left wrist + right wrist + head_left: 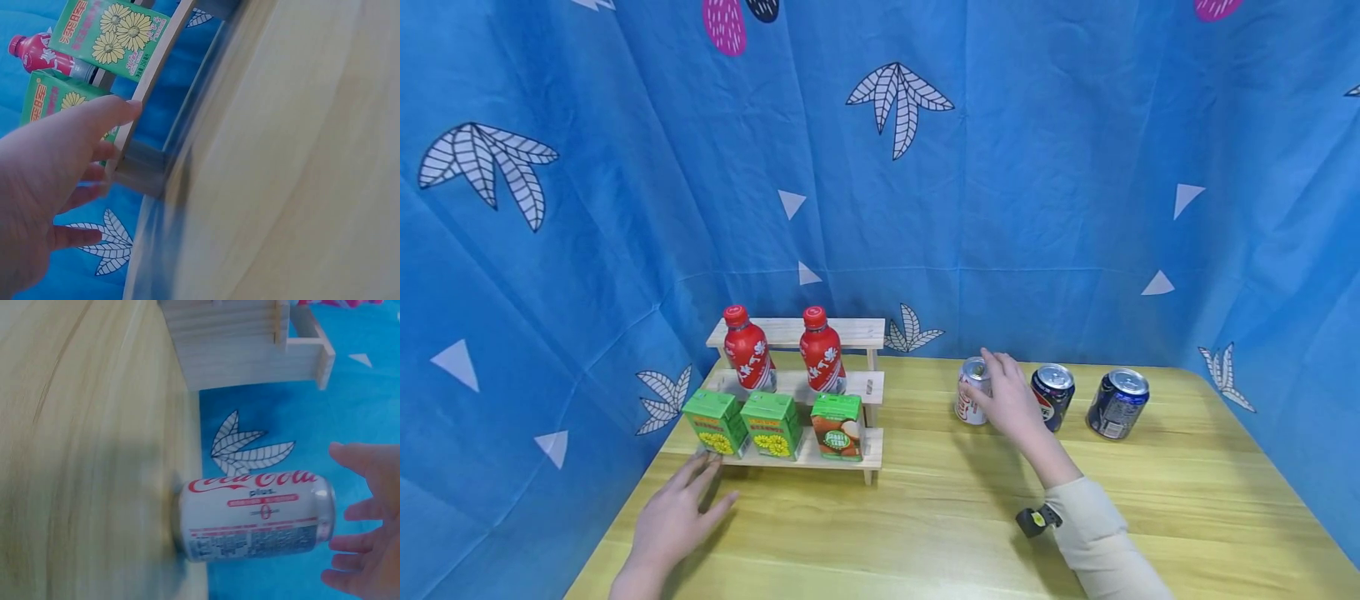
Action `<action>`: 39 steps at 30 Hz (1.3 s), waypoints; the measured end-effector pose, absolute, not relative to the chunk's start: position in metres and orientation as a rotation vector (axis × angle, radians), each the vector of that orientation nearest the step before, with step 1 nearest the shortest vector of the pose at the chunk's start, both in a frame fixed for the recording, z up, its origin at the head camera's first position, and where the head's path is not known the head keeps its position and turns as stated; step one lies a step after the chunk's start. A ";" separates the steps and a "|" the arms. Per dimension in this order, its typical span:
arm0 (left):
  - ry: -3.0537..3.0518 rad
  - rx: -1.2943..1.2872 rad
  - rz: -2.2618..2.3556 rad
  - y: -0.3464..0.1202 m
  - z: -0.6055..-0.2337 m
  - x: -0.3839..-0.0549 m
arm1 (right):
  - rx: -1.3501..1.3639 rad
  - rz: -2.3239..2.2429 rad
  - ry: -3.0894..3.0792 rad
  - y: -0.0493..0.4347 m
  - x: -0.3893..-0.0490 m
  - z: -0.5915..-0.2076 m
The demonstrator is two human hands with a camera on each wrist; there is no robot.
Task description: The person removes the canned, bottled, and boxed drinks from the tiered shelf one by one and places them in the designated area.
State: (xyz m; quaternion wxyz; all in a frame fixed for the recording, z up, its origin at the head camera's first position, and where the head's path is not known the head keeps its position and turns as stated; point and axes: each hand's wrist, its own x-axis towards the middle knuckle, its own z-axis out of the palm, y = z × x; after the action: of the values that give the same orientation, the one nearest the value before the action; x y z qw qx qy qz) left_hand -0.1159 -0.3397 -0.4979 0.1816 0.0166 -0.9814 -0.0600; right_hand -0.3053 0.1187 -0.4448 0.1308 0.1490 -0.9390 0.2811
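My right hand (1011, 400) hovers by the top of a white Coca-Cola can (973, 392), fingers and thumb spread apart. In the right wrist view the can (256, 515) stands on the table, with the fingertips right at its top end. At the left, my left hand (673, 517) reaches to the front left corner of a small wooden three-step shelf (872, 387). Its fingers are loosely extended below a green juice box (715, 423) with yellow flowers, and the left wrist view shows the thumb at the front edge of the lowest step.
A matching flower box (772, 427) and a lychee drink box (838, 427) share the lowest step. Two red bottles (748, 354) stand on the middle step. Right of the white can are a black can (1051, 398) and a dark blue can (1118, 404). A blue curtain (1037, 167) hangs behind the table.
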 end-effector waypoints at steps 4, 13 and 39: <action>-2.767 0.037 -0.152 -0.339 -0.496 -0.115 | 0.469 0.782 -2.724 0.117 -0.300 -0.438; -2.791 0.014 -0.129 -0.338 -0.491 -0.115 | 0.598 0.711 -2.654 0.104 -0.286 -0.424; -2.844 0.008 -0.113 -0.341 -0.491 -0.114 | 0.883 0.759 -2.475 0.020 -0.278 -0.405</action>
State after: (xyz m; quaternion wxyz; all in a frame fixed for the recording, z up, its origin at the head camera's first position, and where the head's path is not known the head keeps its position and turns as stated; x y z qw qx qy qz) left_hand -0.1145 -0.3407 -0.4910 0.1473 0.0028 -0.9883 -0.0393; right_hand -0.2781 0.0201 -0.4051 0.2019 0.3162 -0.8862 0.2719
